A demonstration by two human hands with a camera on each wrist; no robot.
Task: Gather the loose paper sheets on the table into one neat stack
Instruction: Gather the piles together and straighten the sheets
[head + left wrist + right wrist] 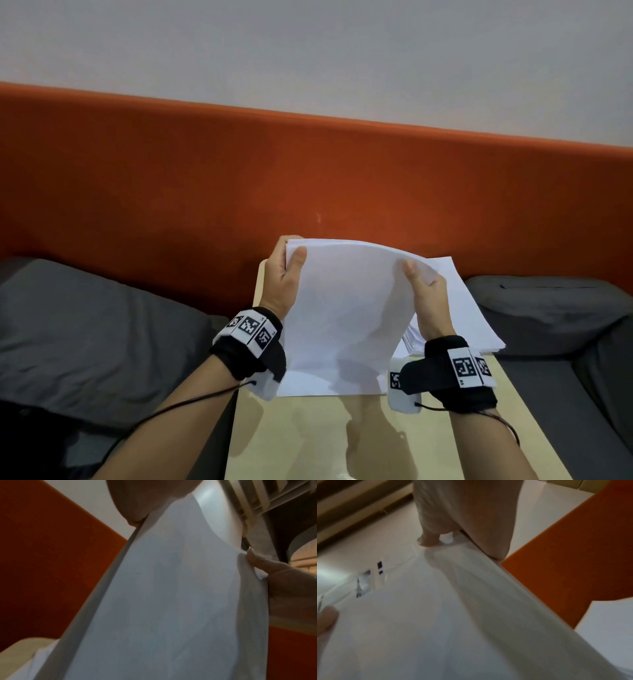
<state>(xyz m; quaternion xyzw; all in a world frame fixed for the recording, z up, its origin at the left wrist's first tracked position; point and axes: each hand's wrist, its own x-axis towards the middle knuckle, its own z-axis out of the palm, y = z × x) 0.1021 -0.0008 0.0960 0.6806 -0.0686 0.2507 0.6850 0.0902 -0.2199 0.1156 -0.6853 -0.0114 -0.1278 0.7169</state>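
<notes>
White paper sheets, a thin bowed bundle, lifted above the pale glossy worktop and tilted up toward the orange padded wall panel. Gripped at the far left corner by the left hand, thumb on top, fingers curled behind. Gripped at the far right edge by the right hand, thumb pressed on the upper face. Beside the held bundle, on its right, a thicker flat stack of white paper on the worktop. Grey cushions on both sides of the worktop.
</notes>
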